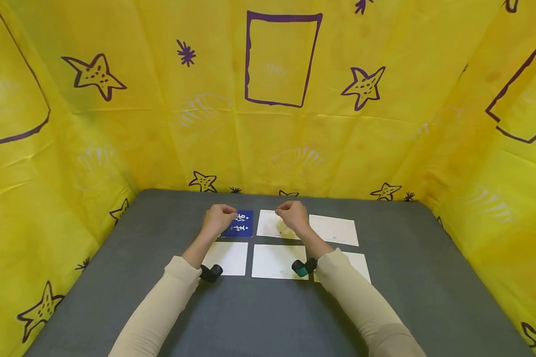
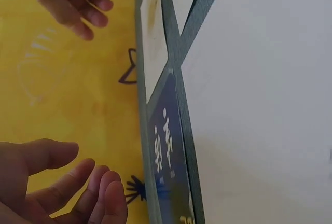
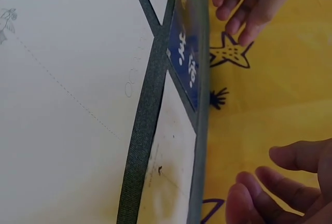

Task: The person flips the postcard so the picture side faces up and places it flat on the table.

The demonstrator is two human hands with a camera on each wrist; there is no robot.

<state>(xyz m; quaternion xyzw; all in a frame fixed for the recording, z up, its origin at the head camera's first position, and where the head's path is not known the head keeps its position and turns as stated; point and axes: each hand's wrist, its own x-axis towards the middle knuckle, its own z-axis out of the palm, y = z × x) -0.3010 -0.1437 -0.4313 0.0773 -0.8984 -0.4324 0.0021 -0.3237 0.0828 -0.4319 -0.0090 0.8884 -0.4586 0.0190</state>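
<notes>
A blue card (image 1: 243, 225) with white writing lies at the left of the back row on the grey table. My left hand (image 1: 219, 219) is over its left part, with thumb and loosely bent fingers apart and holding nothing in the left wrist view. My right hand (image 1: 294, 216) is over a white card (image 1: 267, 223) in the middle of that row. The right wrist view shows this hand's thumb and fingers (image 3: 290, 154) spread apart around nothing. That card carries faint yellowish shading and a small dark mark.
Another white card (image 1: 337, 230) lies at the right of the back row. The front row holds white cards at left (image 1: 232, 259), middle (image 1: 274, 260) and right (image 1: 357, 263), partly behind my forearms. Yellow patterned cloth (image 1: 277, 144) stands around the table's back and sides.
</notes>
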